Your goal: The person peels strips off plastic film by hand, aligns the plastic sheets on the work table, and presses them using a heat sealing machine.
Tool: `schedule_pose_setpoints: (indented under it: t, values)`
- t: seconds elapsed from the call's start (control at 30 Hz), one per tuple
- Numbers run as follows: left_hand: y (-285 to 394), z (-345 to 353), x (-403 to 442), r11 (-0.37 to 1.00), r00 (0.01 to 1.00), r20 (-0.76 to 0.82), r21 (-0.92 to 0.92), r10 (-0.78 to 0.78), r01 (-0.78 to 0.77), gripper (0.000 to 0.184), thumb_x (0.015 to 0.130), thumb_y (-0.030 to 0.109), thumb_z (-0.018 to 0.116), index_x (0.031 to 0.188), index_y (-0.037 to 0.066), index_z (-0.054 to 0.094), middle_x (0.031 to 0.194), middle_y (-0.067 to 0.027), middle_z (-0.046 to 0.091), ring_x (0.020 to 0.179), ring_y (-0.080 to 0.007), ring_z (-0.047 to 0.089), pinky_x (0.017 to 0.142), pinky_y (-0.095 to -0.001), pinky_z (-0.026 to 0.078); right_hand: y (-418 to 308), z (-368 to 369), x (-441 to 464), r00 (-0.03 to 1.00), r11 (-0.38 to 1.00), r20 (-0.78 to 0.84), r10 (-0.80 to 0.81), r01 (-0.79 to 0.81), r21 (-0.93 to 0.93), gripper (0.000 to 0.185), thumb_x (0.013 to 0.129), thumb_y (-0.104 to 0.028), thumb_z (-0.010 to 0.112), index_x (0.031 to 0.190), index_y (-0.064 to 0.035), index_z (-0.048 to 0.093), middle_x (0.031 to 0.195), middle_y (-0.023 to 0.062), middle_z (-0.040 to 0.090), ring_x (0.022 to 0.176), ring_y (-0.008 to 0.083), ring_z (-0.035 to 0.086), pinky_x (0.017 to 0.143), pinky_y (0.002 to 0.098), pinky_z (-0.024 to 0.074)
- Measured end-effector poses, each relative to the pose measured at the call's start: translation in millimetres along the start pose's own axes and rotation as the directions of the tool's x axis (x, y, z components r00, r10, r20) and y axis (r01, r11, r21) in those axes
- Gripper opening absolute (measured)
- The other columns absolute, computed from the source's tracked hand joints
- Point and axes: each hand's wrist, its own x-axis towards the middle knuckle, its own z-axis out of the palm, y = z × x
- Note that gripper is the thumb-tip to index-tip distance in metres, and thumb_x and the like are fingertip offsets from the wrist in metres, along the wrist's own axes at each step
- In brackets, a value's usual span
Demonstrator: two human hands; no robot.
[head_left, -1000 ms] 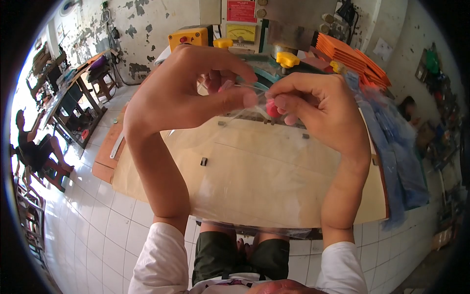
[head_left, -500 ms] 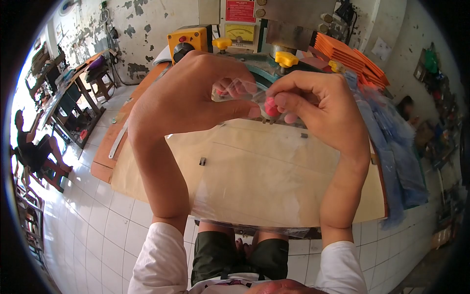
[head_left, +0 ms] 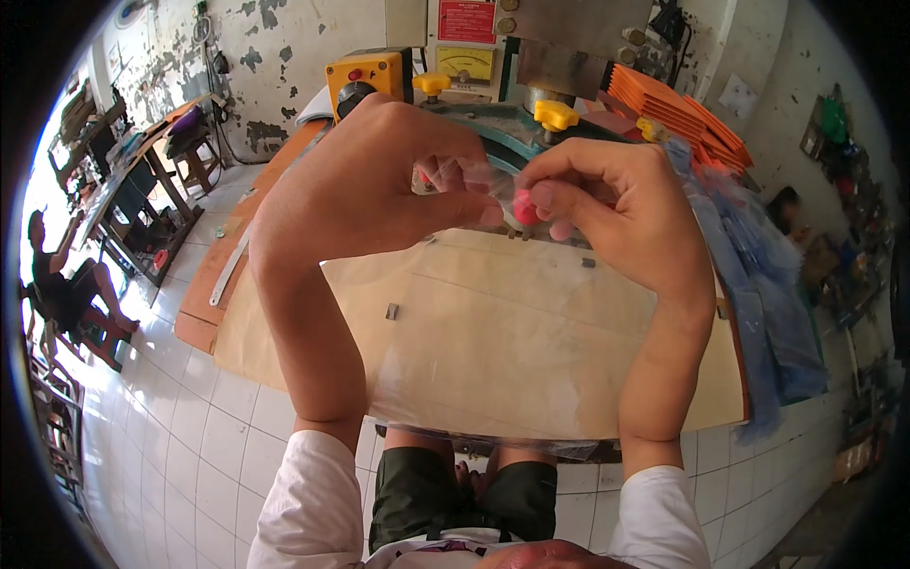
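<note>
A clear plastic sheet [head_left: 483, 332] hangs from my raised hands down over the pale board [head_left: 284, 332]. My left hand [head_left: 370, 185] is closed, thumb and fingers pinching the sheet's upper edge. Facing it, my right hand [head_left: 626, 213] also pinches the clear plastic between thumb and fingers. A small round pink-red thing [head_left: 526, 207] shows at the right fingertips; whether it is gripped or worn on a finger I cannot make out. Another bit of pink shows among the left fingers, mostly hidden.
Behind my hands stands a machine with yellow knobs [head_left: 555, 116] and a yellow control box [head_left: 365, 74]. Orange folded pieces [head_left: 678, 114] are stacked at the back right. Bluish plastic sheets [head_left: 758, 284] hang over the right edge. A person [head_left: 71, 275] sits at far left.
Both hands stay nearly in place, still holding the clear sheet. The seated person at far left has shifted an arm slightly.
</note>
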Motion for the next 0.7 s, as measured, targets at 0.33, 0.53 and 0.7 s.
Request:
schedule_pose_setpoints:
  t: [0.33,0.53,0.7]
  values:
    - [-3.0,0.4,1.1,0.995,0.992,-0.082,-0.013,0.098,-0.099,0.022,0.078,0.011,0.082,0.095,0.001,0.073,0.086,-0.0072,0.073,0.075,-0.0148,0.066,0.073,-0.0296,0.052,-3.5,-11.2,-1.1,0.994,0.998,0.098,0.04,-0.044,0.037,0.013,0.093,-0.003,0.064,0.102,0.0044,0.07,0.09,0.0064,0.072,0.075,0.0075,0.064,0.064,0.0208,0.0508]
    - [-3.2,-4.6,-3.2,0.978,0.982,-0.074,-0.108,0.171,-0.179,0.023,0.08,0.001,0.069,0.103,-0.002,0.072,0.09,-0.009,0.073,0.077,-0.014,0.064,0.074,-0.0295,0.051,-1.7,-10.5,-2.6,0.999,0.994,0.039,-0.018,0.014,0.105,0.009,0.09,0.002,0.063,0.096,0.0066,0.067,0.07,0.0028,0.062,0.062,0.0065,0.056,0.057,0.0226,0.0468]
    - [-6.7,-4.4,-3.0,0.965,0.991,-0.047,-0.225,0.125,-0.132,0.027,0.077,-0.005,0.062,0.102,-0.003,0.072,0.091,-0.0099,0.072,0.075,-0.0146,0.064,0.071,-0.0281,0.05,-2.9,-9.8,-2.9,0.999,0.996,0.046,-0.007,0.004,0.086,0.009,0.09,0.002,0.063,0.096,0.0059,0.068,0.071,0.0035,0.063,0.063,0.0068,0.057,0.058,0.0223,0.0478]
